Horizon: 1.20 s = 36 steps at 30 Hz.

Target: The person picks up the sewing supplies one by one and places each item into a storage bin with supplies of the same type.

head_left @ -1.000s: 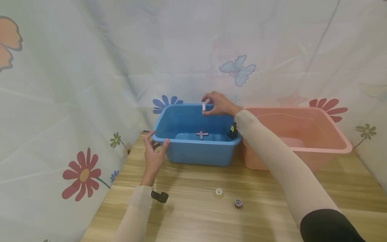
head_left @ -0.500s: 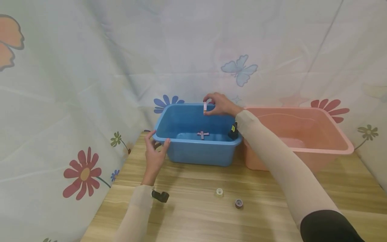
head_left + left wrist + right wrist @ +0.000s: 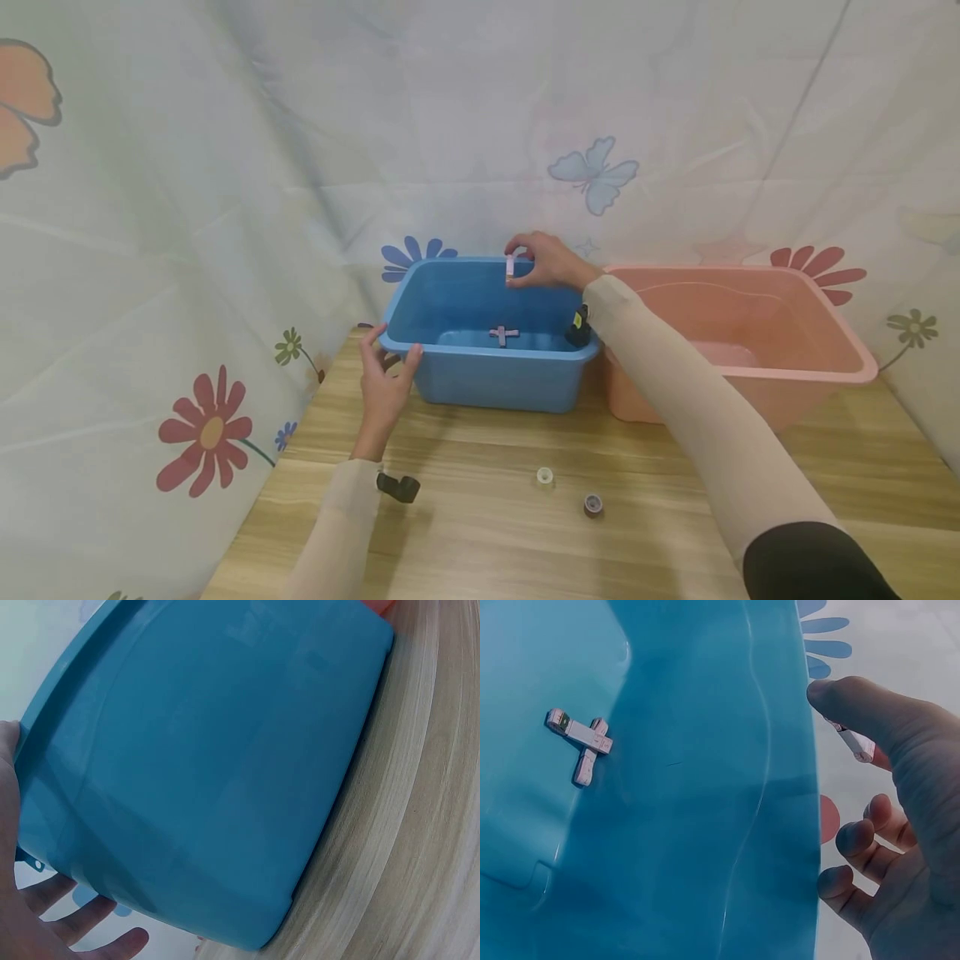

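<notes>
My left hand (image 3: 384,392) holds the front left corner of a blue plastic tub (image 3: 495,379), its thumb at the front and its fingers round the side. Over the tub's far part, my right hand (image 3: 553,262) pinches a small pale pink and white bar (image 3: 510,267) upright between thumb and forefinger. In the right wrist view the thumb partly hides this bar (image 3: 859,747), and the other fingers are loosely bent. Two similar bars (image 3: 589,739) lie crossed on the tub's floor.
A pink tub (image 3: 795,392) stands just right of the blue one. On the wooden table (image 3: 480,525) in front lie a small pale ring-shaped roll (image 3: 544,477) and a darker one (image 3: 592,505). A flower-printed sheet (image 3: 450,125) hangs behind.
</notes>
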Each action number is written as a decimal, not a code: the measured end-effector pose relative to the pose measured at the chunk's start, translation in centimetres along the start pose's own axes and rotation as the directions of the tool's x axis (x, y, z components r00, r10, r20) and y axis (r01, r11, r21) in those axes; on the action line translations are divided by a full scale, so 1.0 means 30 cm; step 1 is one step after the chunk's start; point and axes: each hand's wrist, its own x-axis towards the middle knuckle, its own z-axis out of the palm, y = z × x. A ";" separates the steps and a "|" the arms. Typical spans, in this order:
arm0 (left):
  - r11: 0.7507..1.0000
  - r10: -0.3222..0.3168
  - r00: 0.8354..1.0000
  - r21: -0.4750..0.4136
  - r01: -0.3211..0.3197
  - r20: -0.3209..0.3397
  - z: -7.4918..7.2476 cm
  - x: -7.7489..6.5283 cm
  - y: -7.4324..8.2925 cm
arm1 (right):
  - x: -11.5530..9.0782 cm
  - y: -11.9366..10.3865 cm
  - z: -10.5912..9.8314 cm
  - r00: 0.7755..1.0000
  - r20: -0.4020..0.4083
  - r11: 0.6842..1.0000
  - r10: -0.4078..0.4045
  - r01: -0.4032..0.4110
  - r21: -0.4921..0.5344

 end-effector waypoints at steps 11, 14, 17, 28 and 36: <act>1.000 -0.017 1.000 -0.006 0.017 0.003 -0.003 -0.001 0.001 | -0.003 0.010 -0.007 1.000 0.000 0.999 0.018 -0.018 0.033; 1.000 -0.016 1.000 -0.005 0.016 0.003 -0.003 -0.001 0.001 | -0.004 0.007 -0.007 1.000 -0.005 0.999 0.009 -0.009 0.052; 1.000 -0.024 1.000 -0.008 0.024 0.006 -0.003 0.003 -0.010 | -0.004 0.007 -0.007 1.000 -0.011 0.999 0.003 -0.002 0.052; 0.998 -0.046 0.999 -0.046 0.046 0.008 -0.002 0.010 -0.026 | -0.003 0.005 -0.004 1.000 -0.018 0.999 -0.013 0.013 0.051; 0.998 -0.058 0.998 -0.031 0.058 0.010 -0.001 0.008 -0.021 | -0.004 -0.003 -0.004 1.000 -0.026 0.998 -0.015 0.017 0.055</act>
